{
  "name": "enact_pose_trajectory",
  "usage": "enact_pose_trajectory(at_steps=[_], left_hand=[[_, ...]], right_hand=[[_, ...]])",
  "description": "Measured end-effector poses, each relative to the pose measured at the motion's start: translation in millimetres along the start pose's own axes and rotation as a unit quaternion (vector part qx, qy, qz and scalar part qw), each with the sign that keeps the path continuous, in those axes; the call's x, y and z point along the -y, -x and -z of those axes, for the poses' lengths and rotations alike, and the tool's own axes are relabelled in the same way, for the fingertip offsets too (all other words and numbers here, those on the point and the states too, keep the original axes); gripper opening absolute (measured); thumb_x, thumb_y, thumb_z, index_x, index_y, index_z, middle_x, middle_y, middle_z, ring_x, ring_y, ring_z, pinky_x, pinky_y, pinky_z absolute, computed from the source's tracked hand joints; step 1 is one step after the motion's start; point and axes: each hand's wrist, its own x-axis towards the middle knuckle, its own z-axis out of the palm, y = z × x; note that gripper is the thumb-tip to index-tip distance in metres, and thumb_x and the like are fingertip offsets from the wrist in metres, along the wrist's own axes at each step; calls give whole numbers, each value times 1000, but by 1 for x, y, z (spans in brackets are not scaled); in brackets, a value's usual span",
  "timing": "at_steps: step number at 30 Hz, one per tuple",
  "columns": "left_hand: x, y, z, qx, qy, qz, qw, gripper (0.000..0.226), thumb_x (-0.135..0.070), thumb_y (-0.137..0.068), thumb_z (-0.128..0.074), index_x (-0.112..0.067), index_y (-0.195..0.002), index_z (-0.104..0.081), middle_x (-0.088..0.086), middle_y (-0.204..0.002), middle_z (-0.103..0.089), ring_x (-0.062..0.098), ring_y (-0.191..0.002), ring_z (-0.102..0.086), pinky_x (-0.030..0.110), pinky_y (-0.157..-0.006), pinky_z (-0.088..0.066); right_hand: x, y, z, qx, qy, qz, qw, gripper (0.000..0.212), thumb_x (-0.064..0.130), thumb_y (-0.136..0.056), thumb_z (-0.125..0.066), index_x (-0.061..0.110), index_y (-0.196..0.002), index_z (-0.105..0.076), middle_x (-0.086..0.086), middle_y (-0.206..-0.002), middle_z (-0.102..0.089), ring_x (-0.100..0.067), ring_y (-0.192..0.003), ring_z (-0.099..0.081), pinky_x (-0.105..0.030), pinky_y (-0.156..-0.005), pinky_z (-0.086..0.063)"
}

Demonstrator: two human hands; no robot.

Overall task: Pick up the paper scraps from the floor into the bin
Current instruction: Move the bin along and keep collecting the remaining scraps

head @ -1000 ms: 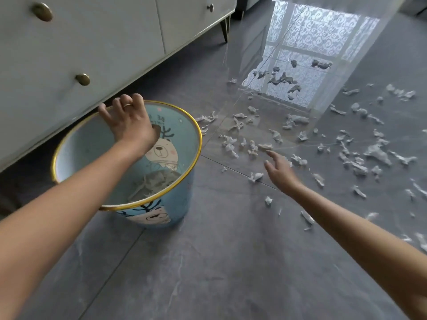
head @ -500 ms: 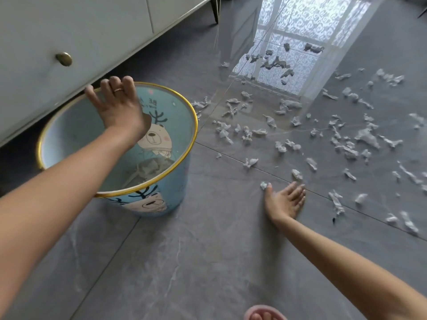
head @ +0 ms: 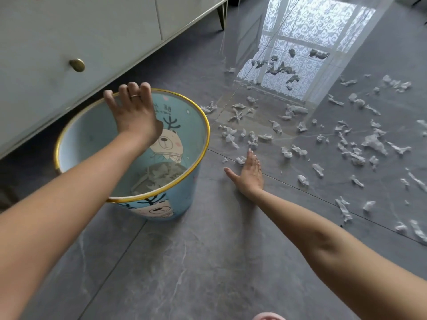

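A light blue bin with a gold rim and a bear picture stands on the grey floor, tilted toward me, with crumpled paper at its bottom. My left hand grips the far rim of the bin. Many white paper scraps lie scattered over the floor to the right of the bin. My right hand lies flat on the floor with fingers together and thumb out, its fingertips beside one small scrap. It holds nothing.
A pale cabinet with brass knobs and thin legs stands behind the bin at the left. A bright window reflection shines on the glossy tiles at the top. A pink slipper toe shows at the bottom edge.
My right hand came down from above the scraps onto the floor, then slid left and forward toward the bin. My left hand stayed on the bin's rim.
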Motion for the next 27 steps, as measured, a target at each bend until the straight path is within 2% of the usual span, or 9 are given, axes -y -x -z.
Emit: enact_pose_trajectory(at_steps=[4,7,11,14,17,19,22,24,27], left_hand=[[-2,-3,-1,5,-8,-6,1000,64,-19,-71,-59,-7,-124,-27,18,-126,-31,33,-118,-29,51,-109,-10],[-1,-4,-2,4,-7,-7,1000,64,-19,-71,-59,-6,-125,-27,18,-127,-31,33,-118,-29,51,-108,-10],[-1,-3,-2,5,-6,-11,1000,65,-19,-71,-60,-6,-125,-27,18,-126,-31,33,-118,-28,52,-107,-10],[0,-4,-3,2,-6,-13,1000,64,-20,-71,-61,-6,-124,-27,19,-126,-30,33,-118,-28,52,-107,-10],[1,-3,-3,-2,-2,-15,1000,65,-19,-70,-61,-6,-125,-28,19,-126,-31,33,-118,-29,51,-107,-11],[2,-3,-2,-4,-3,-17,1000,64,-18,-70,-61,-6,-124,-28,19,-126,-31,33,-118,-29,50,-107,-12],[3,-2,-2,-9,-2,-16,1000,64,-17,-70,-60,-6,-124,-28,19,-125,-31,33,-117,-29,50,-107,-13],[2,-2,-2,-10,-2,-19,1000,63,-18,-70,-60,-6,-123,-28,19,-125,-31,33,-116,-29,50,-106,-13],[2,-2,-3,-5,-7,-22,1000,62,-21,-70,-61,-7,-121,-27,17,-124,-32,33,-115,-30,49,-105,-16]], right_hand=[[15,-14,-4,69,54,132,987,96,59,-81,-55,16,-149,-3,-4,-158,-5,-18,-146,-4,-30,-118,-3],[27,-21,-10,47,57,187,980,83,54,-83,-57,15,-146,-20,-8,-151,-24,-24,-139,-24,-35,-115,-21],[30,-30,-11,-35,185,217,958,57,53,-88,-48,14,-129,-39,-14,-121,-45,-31,-109,-47,-39,-87,-40],[30,-36,-3,-23,236,233,943,39,39,-97,-37,10,-123,-44,-15,-112,-55,-36,-94,-61,-38,-65,-43],[20,-39,3,3,272,264,925,29,26,-101,-29,7,-118,-44,-16,-106,-62,-36,-90,-65,-40,-67,-48],[12,-40,5,2,212,225,951,26,23,-101,-32,4,-110,-46,-20,-99,-64,-38,-88,-63,-40,-67,-45],[14,-43,13,-12,-25,93,995,25,21,-97,-42,0,-98,-54,-23,-91,-62,-36,-83,-58,-35,-66,-38],[28,-44,30,-44,-155,28,987,25,20,-96,-46,1,-88,-59,-14,-77,-59,-27,-72,-54,-32,-62,-36],[68,-38,73,-46,-339,19,939,27,19,-97,-43,15,-73,-52,-3,-54,-42,-11,-39,-39,-22,-40,-31]])
